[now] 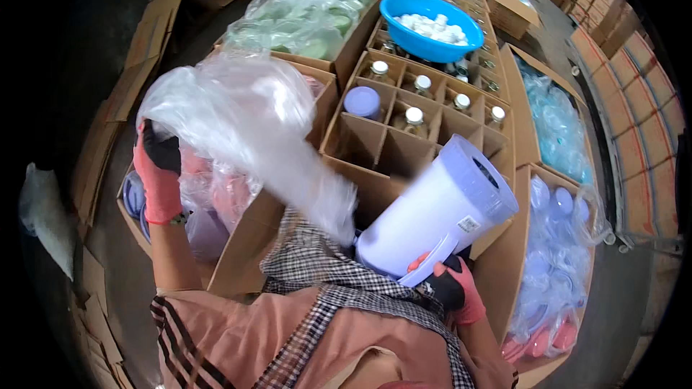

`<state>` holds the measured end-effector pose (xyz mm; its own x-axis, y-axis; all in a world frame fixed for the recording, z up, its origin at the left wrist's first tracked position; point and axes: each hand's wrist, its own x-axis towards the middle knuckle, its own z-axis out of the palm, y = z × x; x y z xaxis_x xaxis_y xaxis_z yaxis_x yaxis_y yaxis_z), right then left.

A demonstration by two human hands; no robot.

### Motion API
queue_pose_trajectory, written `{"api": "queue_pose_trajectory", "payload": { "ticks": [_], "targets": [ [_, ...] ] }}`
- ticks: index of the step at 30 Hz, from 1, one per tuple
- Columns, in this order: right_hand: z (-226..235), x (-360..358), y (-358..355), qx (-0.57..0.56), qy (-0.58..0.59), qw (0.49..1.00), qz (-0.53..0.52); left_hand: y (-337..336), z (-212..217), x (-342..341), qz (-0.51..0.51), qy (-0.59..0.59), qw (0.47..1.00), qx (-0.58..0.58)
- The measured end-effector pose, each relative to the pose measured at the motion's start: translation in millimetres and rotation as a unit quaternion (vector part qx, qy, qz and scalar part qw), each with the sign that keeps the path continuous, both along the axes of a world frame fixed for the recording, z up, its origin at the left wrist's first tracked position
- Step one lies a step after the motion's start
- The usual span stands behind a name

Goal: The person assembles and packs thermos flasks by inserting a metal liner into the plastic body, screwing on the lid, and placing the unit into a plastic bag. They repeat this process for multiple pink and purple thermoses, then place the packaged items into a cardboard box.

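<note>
R hand [455, 289], gloved, fingers curled shut under a pale lilac jug [432, 220] w/ lid, held tilted over the near edge of the divider box [360, 145]. Looks light, stiff, smooth plastic, prob slippery; best gripped at base or handle. L hand [160, 173] pinches a clear bag [245, 126] above the left box: soft, floppy. Farther: blue bowl [430, 25].

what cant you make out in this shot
- Head view: the clear plastic bag in the left hand is motion-blurred and covers most of the box behind it.
- Right hand: mostly hidden under the lilac pitcher it grips by the handle.
- White pieces in the blue bowl: too small to identify.
- Far boxes: bent and cut off at the fisheye rim.
</note>
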<state>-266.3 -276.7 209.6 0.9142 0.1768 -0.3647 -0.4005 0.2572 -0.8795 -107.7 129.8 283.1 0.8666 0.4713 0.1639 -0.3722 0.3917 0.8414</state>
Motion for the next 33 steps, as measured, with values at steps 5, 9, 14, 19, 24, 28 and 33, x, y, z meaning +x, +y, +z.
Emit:
{"api": "queue_pose_trajectory", "payload": {
  "ticks": [5,9,14,19,24,28,33],
  "targets": [
    [3,22,32,-0.023,-0.001,0.996,0.090,41,-21,-2,0.148,-0.058,0.889,0.430],
    [14,34,23,-0.089,0.032,0.987,0.128,-34,-25,-20,0.220,-0.207,0.884,0.358],
    [57,31,20,-0.482,-0.072,0.873,0.014,-108,-21,-53,0.047,-0.428,0.581,0.690],
    [86,54,42,-0.114,-0.156,0.980,-0.037,-149,-43,-66,-0.061,-0.490,0.595,0.635],
    [61,78,50,0.008,-0.073,0.994,-0.078,-169,-37,-64,-0.314,-0.356,0.688,0.548],
    [37,63,65,-0.288,-0.399,0.858,-0.146,-163,-27,-57,-0.455,-0.055,0.889,0.029],
    [35,53,53,-0.161,-0.260,0.952,0.029,-170,-21,-16,-0.368,0.030,0.927,0.068]
  ]
}}
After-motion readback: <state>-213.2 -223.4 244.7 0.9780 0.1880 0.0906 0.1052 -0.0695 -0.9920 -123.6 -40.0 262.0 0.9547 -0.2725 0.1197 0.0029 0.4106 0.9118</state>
